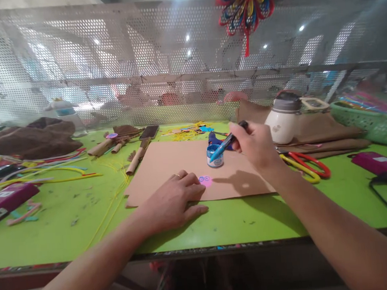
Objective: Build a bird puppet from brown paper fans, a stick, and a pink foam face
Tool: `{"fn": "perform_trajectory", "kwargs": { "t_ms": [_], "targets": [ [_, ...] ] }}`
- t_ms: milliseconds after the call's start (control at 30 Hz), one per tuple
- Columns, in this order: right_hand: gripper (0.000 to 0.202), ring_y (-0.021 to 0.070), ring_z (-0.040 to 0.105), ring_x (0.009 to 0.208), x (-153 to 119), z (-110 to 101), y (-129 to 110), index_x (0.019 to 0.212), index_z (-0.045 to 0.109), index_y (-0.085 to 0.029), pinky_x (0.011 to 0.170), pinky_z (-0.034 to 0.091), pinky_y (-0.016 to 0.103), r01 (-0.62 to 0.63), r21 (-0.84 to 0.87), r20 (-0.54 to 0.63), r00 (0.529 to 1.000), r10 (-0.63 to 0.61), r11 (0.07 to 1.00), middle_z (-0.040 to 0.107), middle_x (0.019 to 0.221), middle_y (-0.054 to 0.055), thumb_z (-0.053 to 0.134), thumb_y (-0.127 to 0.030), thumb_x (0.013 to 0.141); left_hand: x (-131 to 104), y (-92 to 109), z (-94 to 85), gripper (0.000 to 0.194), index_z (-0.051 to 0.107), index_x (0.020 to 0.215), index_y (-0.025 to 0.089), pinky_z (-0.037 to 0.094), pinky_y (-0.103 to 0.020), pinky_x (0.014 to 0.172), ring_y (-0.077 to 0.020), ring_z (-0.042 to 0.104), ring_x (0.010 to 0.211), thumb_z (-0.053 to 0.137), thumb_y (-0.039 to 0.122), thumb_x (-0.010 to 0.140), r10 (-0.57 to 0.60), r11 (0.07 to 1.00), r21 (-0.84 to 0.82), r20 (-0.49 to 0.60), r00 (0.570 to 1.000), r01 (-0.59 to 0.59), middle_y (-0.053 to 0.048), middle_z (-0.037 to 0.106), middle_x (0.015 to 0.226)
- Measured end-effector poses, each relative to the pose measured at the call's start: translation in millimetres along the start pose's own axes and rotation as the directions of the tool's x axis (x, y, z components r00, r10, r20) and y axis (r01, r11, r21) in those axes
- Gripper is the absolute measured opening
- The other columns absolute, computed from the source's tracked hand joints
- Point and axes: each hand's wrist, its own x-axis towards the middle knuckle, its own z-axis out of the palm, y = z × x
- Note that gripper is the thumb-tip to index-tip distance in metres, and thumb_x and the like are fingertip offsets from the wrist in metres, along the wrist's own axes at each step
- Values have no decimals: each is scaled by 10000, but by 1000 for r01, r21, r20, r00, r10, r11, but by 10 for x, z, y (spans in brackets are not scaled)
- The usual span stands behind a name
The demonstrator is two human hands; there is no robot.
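My right hand (255, 147) is closed around a blue marker (223, 146) with a dark end. The marker tilts down to the left, its tip at the mouth of a small blue jar (215, 156) on a brown cardboard sheet (171, 160). My left hand (175, 197) lies flat with fingers spread, partly on the sheet's front edge. Its fingertips touch a small pink piece (206, 182) bearing two blue ring marks. Part of this piece is under the fingers. A dark blue object (214, 138) stands just behind the jar, partly hidden.
Red and yellow-handled scissors (306, 166), folded brown material (332, 135) and a white jar (282, 119) are at right, near a green basket (371, 126). Left lie colourful strips (59, 170), a purple power strip (12, 202) and paper rolls (138, 157). A phone (149, 131) lies behind the sheet.
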Motion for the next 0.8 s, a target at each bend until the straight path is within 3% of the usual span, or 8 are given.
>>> {"fn": "perform_trajectory", "kwargs": {
  "t_ms": [167,300,500,800],
  "targets": [
    [347,116,506,455,-113,89,-60,529,493,-194,498,387,252,17,-157,175,984,11,987,551,469,-10,551,-369,823,3,-3,0,332,644,1119,224,417,-395,867,-257,509,973,514,463,930,-6,1000,16,20,1000,6,-88,596,1033],
    [321,128,520,478,-108,115,-28,546,502,-192,512,375,256,32,-243,193,981,17,969,562,477,-4,540,-349,823,10,0,-4,330,641,1132,232,414,-395,870,-261,508,983,508,459,933,-4,1000,15,20,1000,3,-88,598,1036],
    [304,150,563,511,-98,149,47,597,567,-175,510,397,252,26,-244,254,966,38,969,599,502,19,524,-360,835,18,4,-11,322,652,1122,238,418,-391,870,-259,513,980,523,457,926,-12,1000,-4,8,1000,12,-84,599,1038],
    [304,158,589,519,-129,183,59,631,615,-162,530,439,256,54,-240,256,967,10,969,631,519,34,531,-361,846,23,2,-17,330,653,1125,241,423,-395,869,-262,513,979,521,467,924,-21,1000,-2,22,1000,21,-84,597,1034]
  ]
}}
